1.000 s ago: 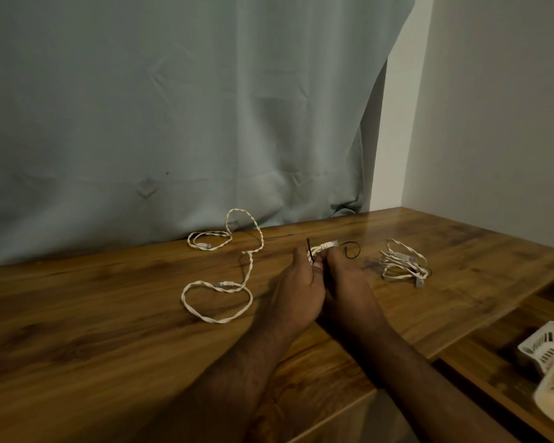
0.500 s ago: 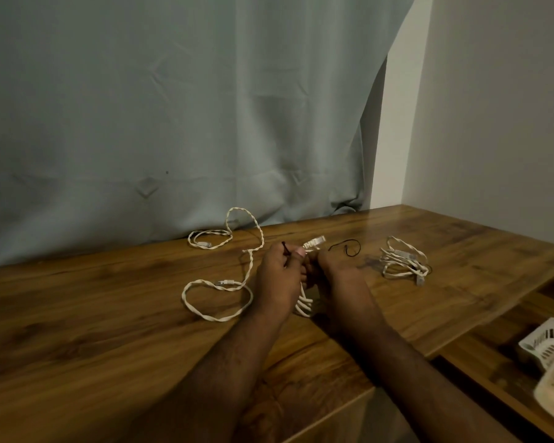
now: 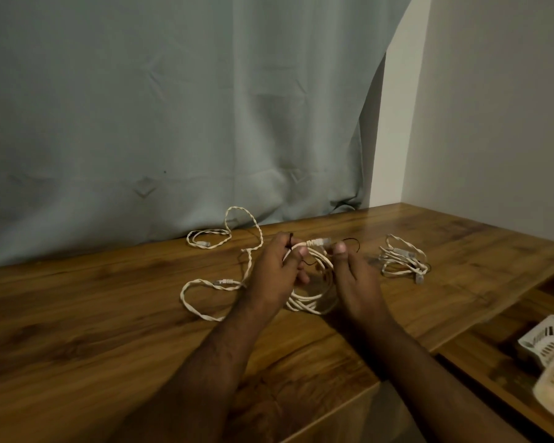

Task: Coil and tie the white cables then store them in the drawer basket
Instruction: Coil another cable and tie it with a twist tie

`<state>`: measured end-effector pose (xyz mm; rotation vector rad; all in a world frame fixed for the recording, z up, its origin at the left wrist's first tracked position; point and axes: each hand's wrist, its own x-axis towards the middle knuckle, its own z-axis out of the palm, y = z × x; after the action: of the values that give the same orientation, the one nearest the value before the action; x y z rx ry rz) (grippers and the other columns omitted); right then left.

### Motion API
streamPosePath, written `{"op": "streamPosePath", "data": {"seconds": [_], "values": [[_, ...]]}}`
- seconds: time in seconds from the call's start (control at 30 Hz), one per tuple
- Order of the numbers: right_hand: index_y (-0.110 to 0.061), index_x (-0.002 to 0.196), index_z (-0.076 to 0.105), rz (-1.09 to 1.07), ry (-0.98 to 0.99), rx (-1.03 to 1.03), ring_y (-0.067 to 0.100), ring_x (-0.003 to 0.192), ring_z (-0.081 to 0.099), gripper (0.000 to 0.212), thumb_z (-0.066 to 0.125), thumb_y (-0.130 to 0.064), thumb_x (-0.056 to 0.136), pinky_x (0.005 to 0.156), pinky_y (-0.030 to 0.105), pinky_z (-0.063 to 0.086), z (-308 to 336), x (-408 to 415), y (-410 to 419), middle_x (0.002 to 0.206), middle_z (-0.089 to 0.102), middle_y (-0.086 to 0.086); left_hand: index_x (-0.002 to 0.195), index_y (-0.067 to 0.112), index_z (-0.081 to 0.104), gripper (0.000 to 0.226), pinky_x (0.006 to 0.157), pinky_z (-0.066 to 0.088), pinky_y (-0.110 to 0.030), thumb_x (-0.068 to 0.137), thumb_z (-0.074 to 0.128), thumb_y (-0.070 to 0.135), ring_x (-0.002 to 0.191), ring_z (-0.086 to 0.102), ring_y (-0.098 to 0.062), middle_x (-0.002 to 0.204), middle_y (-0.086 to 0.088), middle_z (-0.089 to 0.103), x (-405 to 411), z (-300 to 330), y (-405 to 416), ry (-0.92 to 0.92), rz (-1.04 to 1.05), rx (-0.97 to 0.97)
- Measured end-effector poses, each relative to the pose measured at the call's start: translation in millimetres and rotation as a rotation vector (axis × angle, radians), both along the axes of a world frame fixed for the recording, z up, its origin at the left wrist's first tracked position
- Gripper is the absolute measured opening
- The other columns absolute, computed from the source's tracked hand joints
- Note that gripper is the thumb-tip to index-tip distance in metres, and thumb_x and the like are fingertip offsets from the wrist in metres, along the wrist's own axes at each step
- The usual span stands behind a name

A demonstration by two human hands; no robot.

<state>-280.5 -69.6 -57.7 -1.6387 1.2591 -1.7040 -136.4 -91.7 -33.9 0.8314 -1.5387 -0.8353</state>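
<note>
Coil (image 3: 311, 292) hangs between your hands, near table (image 3: 109, 330) centre. Left hand (image 3: 277, 270) pinches tie (image 3: 307, 263) and strands; right hand (image 3: 354, 276) pinches plug end. Keep loops bunched — wrap tie tight, twist ends.

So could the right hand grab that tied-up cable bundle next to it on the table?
Probably yes. The tied bundle lies in the open on the table just beside the right hand, nothing between them. But that hand is pinching the cable coil, so it must let go first.

My count: three cables, two hands

I see three white cables (image 3: 311, 282) (image 3: 218, 251) (image 3: 402, 262), two hands (image 3: 277, 270) (image 3: 354, 276), one white basket (image 3: 547, 345) lower right.
</note>
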Motion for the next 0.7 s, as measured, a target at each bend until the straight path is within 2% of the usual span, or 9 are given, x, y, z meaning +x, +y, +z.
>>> {"op": "streamPosePath", "data": {"seconds": [0.07, 0.1, 0.23, 0.3, 0.37, 0.47, 0.53, 0.6, 0.7], "values": [[-0.001, 0.111, 0.071, 0.255, -0.397, 0.16, 0.037, 0.093, 0.075, 0.058, 0.038, -0.048, 0.11, 0.082, 0.053, 0.062, 5, 1, 5, 0.1, 0.076, 0.024, 0.107, 0.015, 0.059, 0.005, 0.059, 0.057, -0.027, 0.104, 0.055, 0.014, 0.057, 0.065, -0.014, 0.077, -0.011, 0.067, 1, 1, 3, -0.141, 0.033, -0.109], [0.005, 0.11, 0.07, 0.303, -0.456, 0.182, 0.035, 0.085, 0.076, 0.053, 0.038, -0.038, 0.112, 0.075, 0.045, 0.064, 7, 1, 6, 0.097, 0.075, 0.026, 0.107, 0.017, 0.058, 0.006, 0.06, 0.056, -0.029, 0.104, 0.055, 0.014, 0.059, 0.066, -0.015, 0.075, -0.01, 0.068, 1, 2, 3, -0.223, 0.063, -0.167], [-0.003, 0.112, 0.073, 0.433, -0.493, 0.297, 0.028, 0.072, 0.07, 0.034, 0.047, -0.024, 0.11, 0.076, 0.04, 0.056, 3, 0, -4, 0.091, 0.07, 0.026, 0.11, 0.022, 0.057, 0.009, 0.058, 0.051, -0.025, 0.104, 0.054, 0.016, 0.061, 0.062, -0.007, 0.072, 0.007, 0.06, 6, 3, -2, -0.403, 0.177, -0.264], [-0.008, 0.123, 0.069, 0.496, -0.454, 0.336, 0.029, 0.079, 0.068, 0.03, 0.056, -0.027, 0.106, 0.079, 0.04, 0.051, 3, -3, -4, 0.096, 0.072, 0.021, 0.11, 0.025, 0.056, 0.009, 0.058, 0.047, -0.02, 0.105, 0.053, 0.018, 0.064, 0.06, -0.004, 0.073, 0.008, 0.059, 9, 3, -3, -0.402, 0.226, -0.297], [-0.011, 0.126, 0.07, 0.543, -0.436, 0.372, 0.032, 0.086, 0.07, 0.031, 0.065, -0.023, 0.098, 0.078, 0.038, 0.051, 3, -6, -5, 0.101, 0.074, 0.019, 0.108, 0.029, 0.057, 0.01, 0.06, 0.052, -0.028, 0.104, 0.054, 0.02, 0.067, 0.063, -0.005, 0.076, 0.008, 0.063, 9, 3, -6, -0.353, 0.22, -0.304], [-0.005, 0.127, 0.069, 0.586, -0.433, 0.371, 0.051, 0.114, 0.059, 0.035, 0.071, -0.009, 0.092, 0.094, 0.05, 0.042, 1, -8, -7, 0.123, 0.067, 0.033, 0.109, 0.023, 0.065, 0.011, 0.076, 0.058, -0.036, 0.102, 0.057, 0.022, 0.082, 0.068, -0.006, 0.089, 0.008, 0.07, 8, -1, -10, -0.275, 0.164, -0.261], [-0.002, 0.12, 0.072, 0.557, -0.447, 0.36, 0.048, 0.103, 0.061, 0.031, 0.071, -0.005, 0.09, 0.09, 0.05, 0.043, 1, -7, -8, 0.116, 0.07, 0.033, 0.111, 0.019, 0.07, 0.02, 0.077, 0.06, -0.04, 0.1, 0.057, 0.03, 0.08, 0.07, -0.013, 0.088, -0.004, 0.074, 8, -1, -10, -0.242, 0.086, -0.19], [0.0, 0.112, 0.074, 0.473, -0.523, 0.331, 0.034, 0.077, 0.072, 0.024, 0.069, -0.002, 0.088, 0.074, 0.04, 0.059, 3, -8, -7, 0.095, 0.075, 0.025, 0.105, 0.018, 0.073, 0.017, 0.061, 0.056, -0.034, 0.102, 0.057, 0.024, 0.062, 0.062, -0.015, 0.072, -0.015, 0.069, 7, -1, -8, -0.239, -0.057, -0.101], [0.008, 0.119, 0.065, 0.386, -0.608, 0.308, 0.033, 0.074, 0.072, 0.028, 0.068, -0.002, 0.094, 0.068, 0.038, 0.062, 2, -13, -11, 0.097, 0.072, 0.029, 0.097, 0.004, 0.072, 0.019, 0.052, 0.047, -0.027, 0.103, 0.056, 0.012, 0.049, 0.054, -0.015, 0.059, -0.009, 0.06, 4, -1, -2, -0.275, -0.171, -0.02]]}}
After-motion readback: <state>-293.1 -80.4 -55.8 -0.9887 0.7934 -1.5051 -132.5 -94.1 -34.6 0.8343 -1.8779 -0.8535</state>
